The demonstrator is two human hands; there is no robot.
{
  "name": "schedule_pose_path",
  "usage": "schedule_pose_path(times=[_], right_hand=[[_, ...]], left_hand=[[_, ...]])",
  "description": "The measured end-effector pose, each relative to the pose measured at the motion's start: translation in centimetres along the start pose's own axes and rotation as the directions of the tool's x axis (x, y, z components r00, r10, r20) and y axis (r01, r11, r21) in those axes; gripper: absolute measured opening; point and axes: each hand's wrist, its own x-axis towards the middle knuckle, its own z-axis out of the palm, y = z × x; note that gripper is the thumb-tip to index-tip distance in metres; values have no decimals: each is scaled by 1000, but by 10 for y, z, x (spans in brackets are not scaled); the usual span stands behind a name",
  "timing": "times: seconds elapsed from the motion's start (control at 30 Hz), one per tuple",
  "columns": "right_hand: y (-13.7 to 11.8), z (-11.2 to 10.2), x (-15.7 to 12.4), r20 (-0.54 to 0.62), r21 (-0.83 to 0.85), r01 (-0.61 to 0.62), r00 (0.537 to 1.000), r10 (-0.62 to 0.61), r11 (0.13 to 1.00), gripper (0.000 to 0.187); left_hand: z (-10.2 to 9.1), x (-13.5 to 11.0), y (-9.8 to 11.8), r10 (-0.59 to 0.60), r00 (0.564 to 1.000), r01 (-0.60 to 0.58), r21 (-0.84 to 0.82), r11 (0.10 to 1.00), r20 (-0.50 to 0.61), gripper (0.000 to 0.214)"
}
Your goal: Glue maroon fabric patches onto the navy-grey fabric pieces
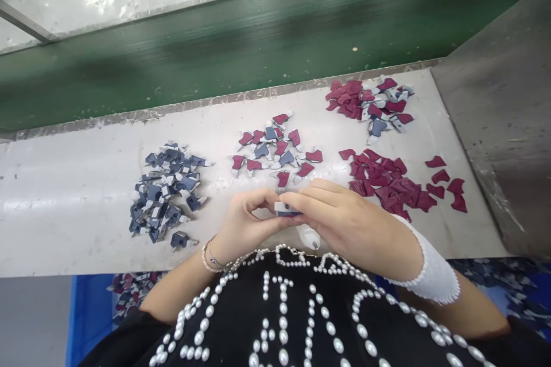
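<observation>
My left hand [243, 223] and my right hand [344, 218] meet over the near edge of a white worktable [64, 206]. Both pinch a small grey-blue and white piece [284, 209] between their fingertips. A white glue-like bottle tip [310, 237] pokes out beneath my right hand. Straight ahead lies a group of pieces with maroon patches [275, 149]. At left sits a pile of grey-blue pieces [166, 192]. At right lie loose maroon patches [390, 183].
Another mixed maroon and grey pile [372, 104] lies at the far right. A green conveyor belt [258, 40] runs behind the table. A grey metal panel [503, 120] rises at right. Blue bins [86, 309] with more pieces sit below the table edge.
</observation>
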Motion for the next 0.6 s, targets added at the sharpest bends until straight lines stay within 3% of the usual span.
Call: schedule_pose_path(times=[0.23, 0.43, 0.6], right_hand=[[-1, 2, 6, -38, -48, -11, 999, 9, 999, 25], [-3, 20, 12, -120, -139, -133, 986, 116, 981, 23], [-7, -1, 12, -70, -104, -116, 992, 109, 988, 26]], left_hand=[[-4, 1, -2, 8, 999, -14, 133, 991, 50, 21], [1, -5, -8, 0, 999, -4, 119, 993, 38, 16], [-3, 2, -11, -22, 999, 26, 154, 988, -26, 20]])
